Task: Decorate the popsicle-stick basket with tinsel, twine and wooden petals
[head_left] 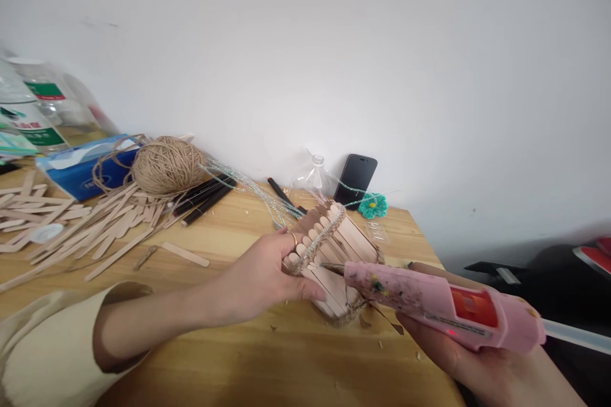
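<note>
My left hand (272, 270) is closed around the left side of a container made of popsicle sticks (337, 248), its thumb across the near face. Twine and a sparkly silvery pipe cleaner (317, 238) run along the container's bands. In my right hand (458, 350) is a pink hot glue gun (429, 302) with a pale glue stick (575, 334) out of its back. The metal nozzle (333, 267) points left at the pipe cleaner band, close to the sticks; I cannot tell if it touches. My right fingers are mostly hidden behind the gun.
Loose popsicle sticks (114, 219), a twine ball (168, 165), a blue tissue pack (86, 172) and black markers (205, 197) lie left. Behind stand a cut bottle top (316, 173), a phone (357, 178) and a teal pipe-cleaner flower (373, 205). The table edge (427, 235) is at right.
</note>
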Demonstrator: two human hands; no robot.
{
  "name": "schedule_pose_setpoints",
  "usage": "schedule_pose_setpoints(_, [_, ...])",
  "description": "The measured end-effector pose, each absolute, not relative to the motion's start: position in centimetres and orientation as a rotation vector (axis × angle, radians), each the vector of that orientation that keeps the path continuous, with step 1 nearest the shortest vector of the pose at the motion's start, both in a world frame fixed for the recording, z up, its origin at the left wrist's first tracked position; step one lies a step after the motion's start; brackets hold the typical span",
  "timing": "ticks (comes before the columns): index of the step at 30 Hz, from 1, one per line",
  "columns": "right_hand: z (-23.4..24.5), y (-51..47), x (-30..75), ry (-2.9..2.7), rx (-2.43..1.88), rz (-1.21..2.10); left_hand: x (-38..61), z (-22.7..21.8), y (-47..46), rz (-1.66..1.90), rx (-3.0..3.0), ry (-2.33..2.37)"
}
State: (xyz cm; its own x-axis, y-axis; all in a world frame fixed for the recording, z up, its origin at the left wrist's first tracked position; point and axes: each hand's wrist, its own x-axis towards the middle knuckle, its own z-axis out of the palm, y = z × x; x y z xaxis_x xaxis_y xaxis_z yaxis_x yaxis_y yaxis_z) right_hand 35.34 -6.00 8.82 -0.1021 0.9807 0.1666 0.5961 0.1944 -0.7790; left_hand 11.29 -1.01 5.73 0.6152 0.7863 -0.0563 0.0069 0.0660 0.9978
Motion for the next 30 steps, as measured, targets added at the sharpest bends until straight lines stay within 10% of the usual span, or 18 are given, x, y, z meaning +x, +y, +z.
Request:
schedule_pose_setpoints(11, [8.4,-5.6,36.3,-1.735,-1.461,1.182,11.2,5.3,-0.8,0.671,1.359,0.716])
schedule_pose_setpoints(30, [9.5,-6.3,34.3,-1.908,-1.404,0.801,11.0,5.4,-0.9,0.656,1.293,0.693])
